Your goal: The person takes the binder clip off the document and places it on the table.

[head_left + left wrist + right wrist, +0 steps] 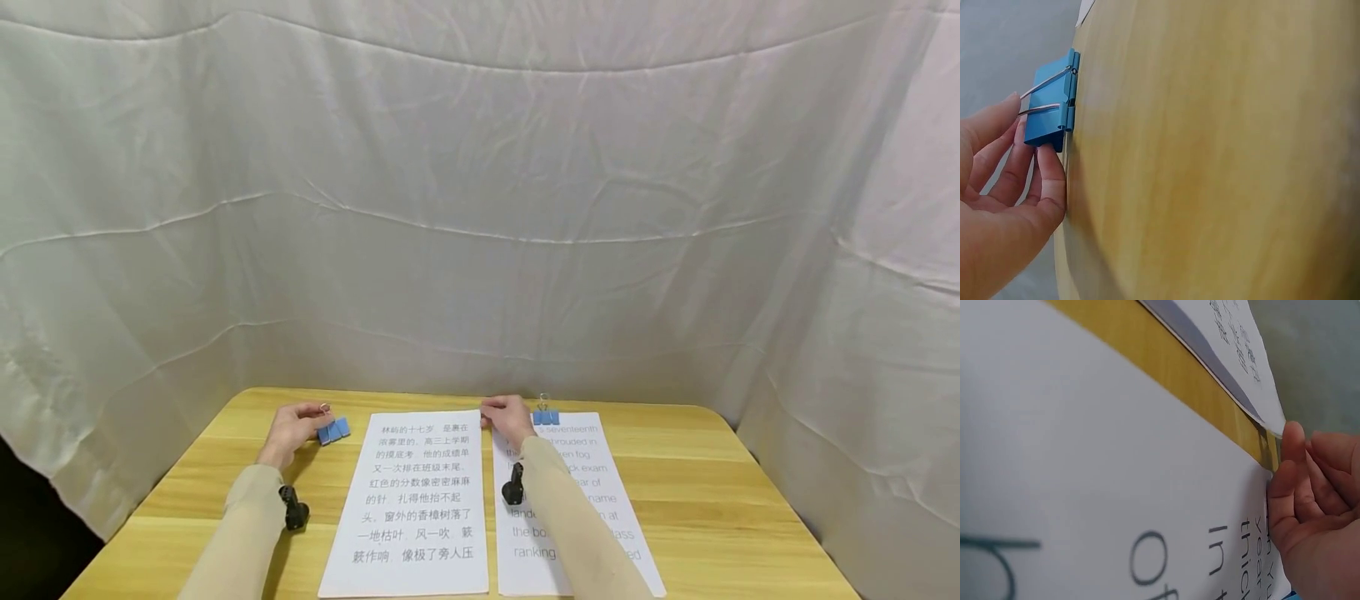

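My left hand [291, 429] holds a blue binder clip [1050, 100] by its wire handles over the table's left part. In the left wrist view the thumb lies against the handles and the other fingers curl beneath. My right hand [512, 418] is at the top right corner of a stack of sheets with Chinese text [420, 500]. In the right wrist view, the fingertips [1294, 432] pinch this corner, which is raised off the table with a shadow below. The right forearm crosses over a second stack with English text [600, 546], partly hiding it.
Another blue binder clip [546, 417] is fixed on the English stack's top edge, handles upright. Both stacks lie side by side on a wooden table [720, 500], a narrow gap between them. A pale cloth curtain [480, 208] hangs behind the table and along its sides.
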The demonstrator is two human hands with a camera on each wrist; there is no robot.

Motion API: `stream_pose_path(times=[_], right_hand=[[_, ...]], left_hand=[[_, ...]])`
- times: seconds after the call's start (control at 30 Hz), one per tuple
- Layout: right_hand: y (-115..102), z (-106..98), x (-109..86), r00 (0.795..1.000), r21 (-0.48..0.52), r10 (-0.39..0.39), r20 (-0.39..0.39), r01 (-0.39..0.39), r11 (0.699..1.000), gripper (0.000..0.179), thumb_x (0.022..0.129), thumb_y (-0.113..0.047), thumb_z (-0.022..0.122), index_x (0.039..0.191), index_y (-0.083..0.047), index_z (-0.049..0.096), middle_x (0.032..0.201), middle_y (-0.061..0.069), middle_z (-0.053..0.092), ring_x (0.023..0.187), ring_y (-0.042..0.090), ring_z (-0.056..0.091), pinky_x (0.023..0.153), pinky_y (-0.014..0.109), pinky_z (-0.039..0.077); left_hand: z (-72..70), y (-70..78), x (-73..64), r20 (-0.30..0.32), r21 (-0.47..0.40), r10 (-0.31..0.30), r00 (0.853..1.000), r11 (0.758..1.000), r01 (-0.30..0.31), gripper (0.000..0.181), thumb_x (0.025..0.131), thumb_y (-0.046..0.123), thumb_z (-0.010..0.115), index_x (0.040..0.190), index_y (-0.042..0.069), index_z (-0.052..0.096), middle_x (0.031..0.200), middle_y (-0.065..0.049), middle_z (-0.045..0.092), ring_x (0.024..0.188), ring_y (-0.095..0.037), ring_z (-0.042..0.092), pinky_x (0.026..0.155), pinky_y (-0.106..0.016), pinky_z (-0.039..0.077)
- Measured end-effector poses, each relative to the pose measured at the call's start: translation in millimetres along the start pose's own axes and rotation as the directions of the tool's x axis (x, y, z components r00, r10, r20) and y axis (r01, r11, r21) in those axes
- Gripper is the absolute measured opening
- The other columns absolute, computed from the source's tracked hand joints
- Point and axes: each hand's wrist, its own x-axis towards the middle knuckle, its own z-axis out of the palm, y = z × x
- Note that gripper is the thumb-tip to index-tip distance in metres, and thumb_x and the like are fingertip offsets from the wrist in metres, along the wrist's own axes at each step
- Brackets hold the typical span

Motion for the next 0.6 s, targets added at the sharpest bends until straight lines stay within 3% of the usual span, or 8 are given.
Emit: stream_pose_path(times=[0.13,0.4,0.6], right_hand=[[2.7,-3.4,3.9,1.0,0.057,-0.009,0.001,0.009,0.998,0.025,0.094,-0.011,0.066,0.115,0.002,0.069,0.097,0.012,0.071,0.078,0.017,0.067,0.07,0.025,0.057],[6.5,-11.8,3.0,0.997,0.041,-0.056,0.047,0.054,0.998,0.023,0.095,-0.011,0.063,0.112,0.003,0.07,0.093,0.013,0.073,0.076,0.017,0.068,0.07,0.025,0.057],[7.5,-22.0,-4.5,0.994,0.013,-0.079,0.073,0.078,0.997,0.024,0.096,-0.012,0.063,0.113,0.003,0.07,0.096,0.014,0.073,0.081,0.02,0.069,0.071,0.028,0.057]], left_hand=[[0.5,2.8,-0.8,-0.034,-0.014,-0.003,0.999,1.0,0.003,0.043,0.095,0.018,0.064,0.132,-0.003,0.057,0.126,-0.021,0.06,0.096,-0.02,0.059,0.077,-0.026,0.053],[5.2,10.6,-4.1,-0.112,0.008,0.044,0.993,0.999,-0.044,0.041,0.096,0.018,0.063,0.133,0.0,0.058,0.132,-0.021,0.057,0.117,-0.031,0.054,0.087,-0.029,0.051],[10.2,21.2,-7.7,-0.2,0.04,0.071,0.977,0.997,-0.064,0.038,0.095,0.016,0.063,0.13,0.002,0.061,0.132,-0.021,0.054,0.119,-0.033,0.049,0.081,-0.03,0.046]])
